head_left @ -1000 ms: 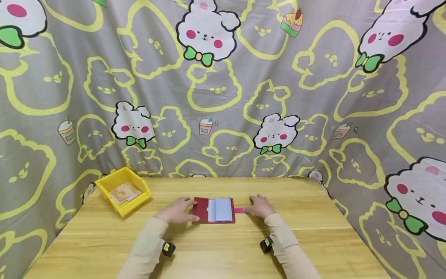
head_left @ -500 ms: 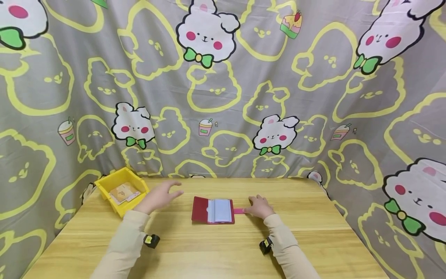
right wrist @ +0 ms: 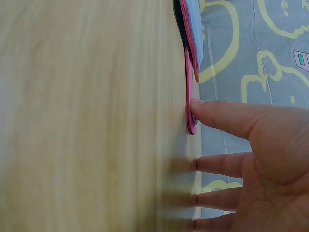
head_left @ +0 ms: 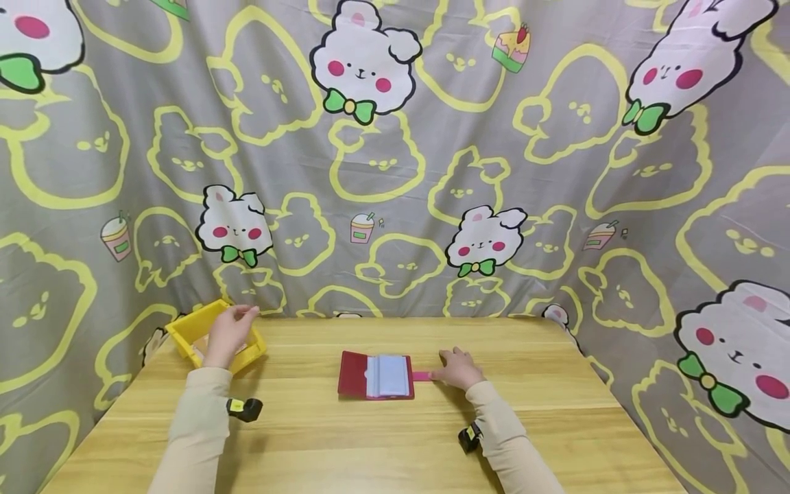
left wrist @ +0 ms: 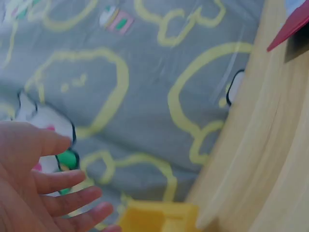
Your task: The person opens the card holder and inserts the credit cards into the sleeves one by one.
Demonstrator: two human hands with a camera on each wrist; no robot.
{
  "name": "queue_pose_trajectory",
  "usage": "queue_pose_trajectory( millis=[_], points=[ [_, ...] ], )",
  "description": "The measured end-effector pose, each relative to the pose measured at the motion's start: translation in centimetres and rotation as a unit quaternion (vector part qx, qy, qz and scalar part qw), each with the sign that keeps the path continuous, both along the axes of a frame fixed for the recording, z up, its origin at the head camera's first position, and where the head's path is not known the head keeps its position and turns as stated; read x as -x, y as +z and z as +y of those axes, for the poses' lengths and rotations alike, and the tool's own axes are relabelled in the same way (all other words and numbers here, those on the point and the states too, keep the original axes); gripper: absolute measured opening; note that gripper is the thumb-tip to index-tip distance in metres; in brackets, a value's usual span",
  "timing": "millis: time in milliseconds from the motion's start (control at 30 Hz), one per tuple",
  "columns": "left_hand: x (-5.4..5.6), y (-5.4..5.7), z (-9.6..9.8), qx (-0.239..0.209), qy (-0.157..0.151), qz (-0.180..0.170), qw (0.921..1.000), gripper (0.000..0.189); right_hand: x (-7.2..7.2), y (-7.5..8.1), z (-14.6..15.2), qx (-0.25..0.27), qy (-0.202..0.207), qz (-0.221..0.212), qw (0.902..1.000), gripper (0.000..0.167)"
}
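An open red card holder (head_left: 354, 374) with clear plastic sleeves (head_left: 392, 376) lies at the middle of the table, its left cover slightly raised. From its right edge runs a pink strap (head_left: 422, 376). My right hand (head_left: 457, 368) presses the strap with its thumb (right wrist: 224, 116), and its other fingertips rest on the table. Over the yellow bin (head_left: 252, 355) hovers my left hand (head_left: 228, 336), fingers apart and nothing held. Cards (head_left: 199, 345) in the bin are mostly hidden behind that hand. In the left wrist view, the left palm shows bare.
A wooden table (head_left: 345, 446) spans the view, and a grey curtain (head_left: 395, 274) with cartoon prints hangs right behind its far edge. Black wrist cameras (head_left: 470, 437) sit on both sleeves.
My left hand has let go of the card holder's left cover and moved left to above the yellow bin. The cover has tipped up a little. My right hand stays on the strap.
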State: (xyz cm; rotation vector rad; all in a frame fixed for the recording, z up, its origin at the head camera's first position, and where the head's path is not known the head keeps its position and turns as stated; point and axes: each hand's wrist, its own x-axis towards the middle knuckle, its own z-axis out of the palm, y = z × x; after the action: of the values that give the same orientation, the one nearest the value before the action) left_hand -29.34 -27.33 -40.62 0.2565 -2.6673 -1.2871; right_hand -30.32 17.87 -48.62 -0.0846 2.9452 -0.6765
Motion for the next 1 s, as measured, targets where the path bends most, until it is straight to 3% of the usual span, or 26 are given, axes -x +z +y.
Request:
queue_pose_trajectory(
  millis=[133,267,367,633,900,1000],
  points=[
    [0.3,-1.2,-1.5,-0.080,0.039,-0.018,0.9959,0.078,-0.1,0.1,-0.1,0.003,0.002,0.000,1.0000,0.070],
    [0.8,-2.2,-2.6,-0.172,0.059,-0.020,0.9831,0.080,-0.2,0.2,0.0,0.009,0.001,-0.001,1.0000,0.069],
    [1.3,-2.9,-3.1,-0.215,0.079,-0.018,0.9733,0.078,-0.2,0.2,0.0,0.010,0.001,-0.001,0.9999,0.069],
    [2.4,-4.1,-3.6,-0.160,0.145,-0.045,0.9753,0.076,-0.1,0.0,0.1,0.012,0.000,0.003,0.9999,0.069],
    [2.6,-4.7,-3.7,-0.228,0.146,-0.076,0.9598,0.080,0.0,-0.2,0.0,0.005,0.000,0.005,1.0000,0.069],
    [2.7,-4.8,-3.8,-0.224,0.138,-0.085,0.9610,0.081,0.1,-0.2,0.1,0.005,0.000,0.005,1.0000,0.069]
  ],
)
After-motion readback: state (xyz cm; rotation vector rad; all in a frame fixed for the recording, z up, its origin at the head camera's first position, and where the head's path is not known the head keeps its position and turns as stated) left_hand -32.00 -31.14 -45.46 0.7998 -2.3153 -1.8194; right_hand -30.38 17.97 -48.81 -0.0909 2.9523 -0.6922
